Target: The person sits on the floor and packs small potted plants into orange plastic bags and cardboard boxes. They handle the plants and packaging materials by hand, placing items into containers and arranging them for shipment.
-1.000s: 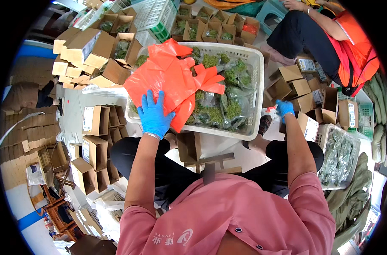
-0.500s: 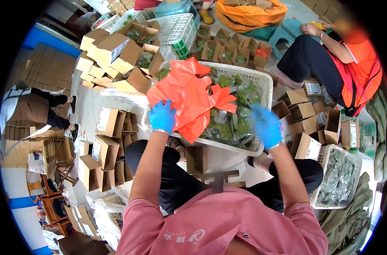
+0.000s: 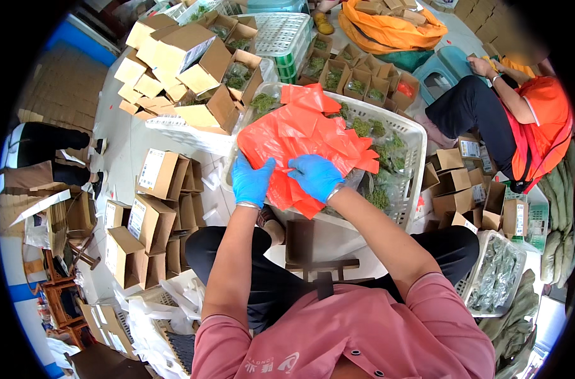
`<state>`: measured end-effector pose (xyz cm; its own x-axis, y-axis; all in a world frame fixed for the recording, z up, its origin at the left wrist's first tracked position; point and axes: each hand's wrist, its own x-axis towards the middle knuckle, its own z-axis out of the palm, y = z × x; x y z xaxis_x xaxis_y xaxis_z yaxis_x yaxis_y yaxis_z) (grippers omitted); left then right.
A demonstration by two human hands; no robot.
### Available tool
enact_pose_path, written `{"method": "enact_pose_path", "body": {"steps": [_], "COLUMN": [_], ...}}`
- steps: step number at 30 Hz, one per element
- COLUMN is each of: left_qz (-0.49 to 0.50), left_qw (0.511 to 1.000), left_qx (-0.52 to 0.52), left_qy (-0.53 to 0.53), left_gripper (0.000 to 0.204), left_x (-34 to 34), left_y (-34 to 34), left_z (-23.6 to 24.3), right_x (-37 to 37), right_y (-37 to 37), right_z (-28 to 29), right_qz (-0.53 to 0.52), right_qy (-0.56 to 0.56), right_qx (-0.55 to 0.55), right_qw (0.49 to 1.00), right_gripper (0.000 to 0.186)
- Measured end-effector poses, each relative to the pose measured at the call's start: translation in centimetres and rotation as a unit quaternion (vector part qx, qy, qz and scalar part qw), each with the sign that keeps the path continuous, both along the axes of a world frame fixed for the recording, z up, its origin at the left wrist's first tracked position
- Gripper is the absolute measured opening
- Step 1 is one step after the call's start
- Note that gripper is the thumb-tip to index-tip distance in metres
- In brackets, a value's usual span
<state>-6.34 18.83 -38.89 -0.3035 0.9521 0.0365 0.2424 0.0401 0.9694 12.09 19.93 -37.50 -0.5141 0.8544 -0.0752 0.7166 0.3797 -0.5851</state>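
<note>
A pile of red plastic bags lies spread over a white basket. Clear packs of green leafy sprigs fill that basket, showing around the bags. My left hand, in a blue glove, is closed on the near left part of the red plastic, thumb toward the middle. Close to its right, my right hand, also blue-gloved, pinches the same plastic with fingers pointing left. The fingertips partly hide what they grip.
Open cardboard boxes are stacked at left, with a larger heap behind. More boxes holding green packs stand beyond the basket. At right sits a person in a red vest. A smaller basket of packs is near right.
My right hand has moved left from the basket's right side onto the red plastic, beside my left hand. The view has shifted slightly, and the bags now lie spread wider.
</note>
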Motion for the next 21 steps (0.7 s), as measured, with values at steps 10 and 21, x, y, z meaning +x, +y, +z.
{"method": "enact_pose_path", "body": {"steps": [10, 21], "left_qz": [-0.039, -0.083], "left_qw": [0.998, 0.964], "left_qx": [-0.049, -0.121], "left_qy": [-0.02, -0.22], "left_gripper": [0.032, 0.023], "left_x": [3.1, 3.4], "left_y": [0.2, 0.5], "left_z": [2.9, 3.0], "right_x": [-2.9, 4.6], "right_y": [-2.0, 2.1], "right_z": [4.2, -3.9], "right_qz": [-0.162, -0.336], "right_qy": [0.057, 0.457], "right_qx": [-0.099, -0.212], "right_qw": [0.98, 0.796], "right_gripper": [0.094, 0.018]}}
